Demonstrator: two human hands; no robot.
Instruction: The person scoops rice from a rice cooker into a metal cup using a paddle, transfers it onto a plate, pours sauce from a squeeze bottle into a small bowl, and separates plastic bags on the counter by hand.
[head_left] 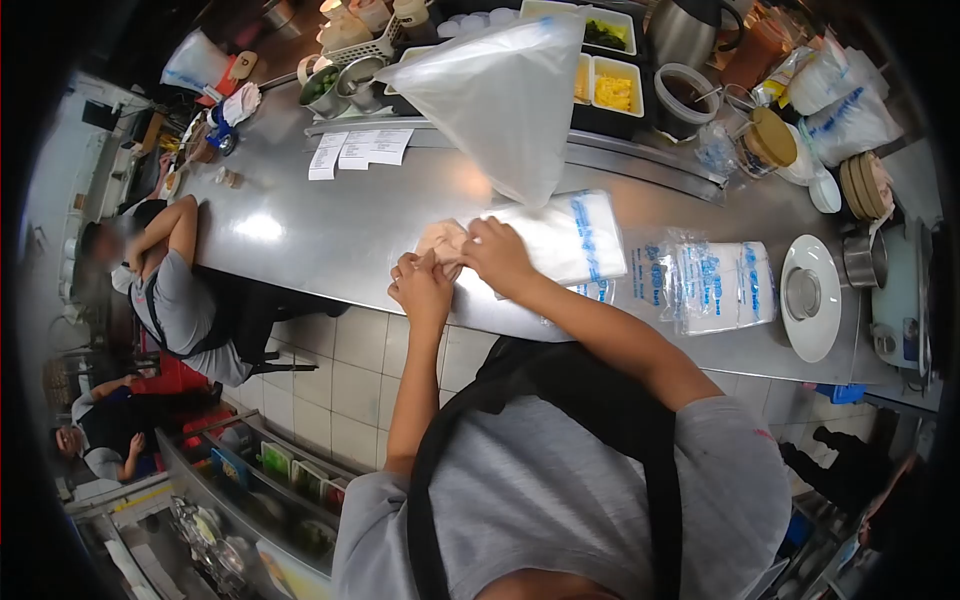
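Over the steel counter's front edge, my left hand (424,287) and my right hand (496,255) are both closed on a crumpled pinkish-beige cloth (441,240). The left fingers pinch its lower edge, while the right hand grips its right side. Just right of my right hand lies a pack of white plastic bags (560,238) with blue print. Above it is a large translucent plastic bag (500,105), cone-shaped, its point reaching down to the pack. More clear packs with blue print (715,285) lie farther right.
Paper slips (362,150) hang at the steel counter's (290,215) back rail. Food trays (612,85), a tub of dark liquid (687,95) and a steel jug (690,30) line the back. An oval white plate (811,300) sits right. A person (185,290) sits at left.
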